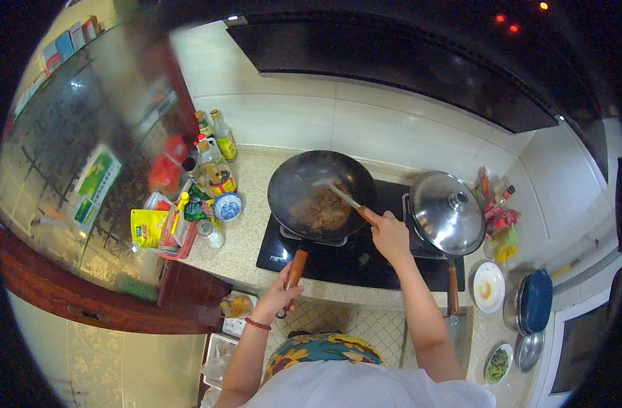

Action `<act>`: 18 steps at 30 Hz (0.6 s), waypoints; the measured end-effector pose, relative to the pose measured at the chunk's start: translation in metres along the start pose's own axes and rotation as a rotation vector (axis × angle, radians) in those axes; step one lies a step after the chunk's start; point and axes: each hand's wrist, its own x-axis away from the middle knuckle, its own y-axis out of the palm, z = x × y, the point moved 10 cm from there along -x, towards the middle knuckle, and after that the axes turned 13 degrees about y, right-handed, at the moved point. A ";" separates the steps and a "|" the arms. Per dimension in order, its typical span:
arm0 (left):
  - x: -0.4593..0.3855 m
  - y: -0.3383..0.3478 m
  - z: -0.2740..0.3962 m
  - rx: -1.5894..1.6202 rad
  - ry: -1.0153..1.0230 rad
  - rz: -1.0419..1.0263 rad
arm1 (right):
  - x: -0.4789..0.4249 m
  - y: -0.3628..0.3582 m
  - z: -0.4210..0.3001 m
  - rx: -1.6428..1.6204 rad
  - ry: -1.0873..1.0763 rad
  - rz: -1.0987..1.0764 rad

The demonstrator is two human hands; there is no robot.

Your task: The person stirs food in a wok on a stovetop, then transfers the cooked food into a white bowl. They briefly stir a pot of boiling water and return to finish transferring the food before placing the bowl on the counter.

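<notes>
A black wok sits over the left burner of a black glass cooktop. Brown food, perhaps sliced meat, lies in its bowl under light steam. Around the wok's wooden handle, the fingers of my left hand are closed. My right hand grips the wooden handle of a metal-shafted cooking utensil that reaches down into the food; its working end is hidden there. Right of my right hand, a second pan with a shiny domed lid rests on the other burner, its wooden handle pointing toward me.
Sauce bottles, a blue-and-white bowl, a glass jar and a red basket of seasoning packets stand left. At right are a stained white plate, a plate of greens and a metal bowl. A range hood hangs above.
</notes>
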 end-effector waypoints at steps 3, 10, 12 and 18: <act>0.000 -0.001 0.000 -0.027 -0.001 0.001 | -0.005 0.008 0.005 0.009 0.117 0.001; 0.000 -0.006 -0.007 -0.027 -0.049 0.044 | 0.017 -0.011 -0.002 0.015 0.010 -0.094; -0.001 -0.006 -0.007 -0.023 -0.043 0.039 | 0.024 -0.031 -0.005 0.011 -0.014 -0.095; 0.001 -0.005 -0.005 -0.015 -0.044 0.045 | 0.043 -0.051 -0.029 -0.030 -0.168 -0.091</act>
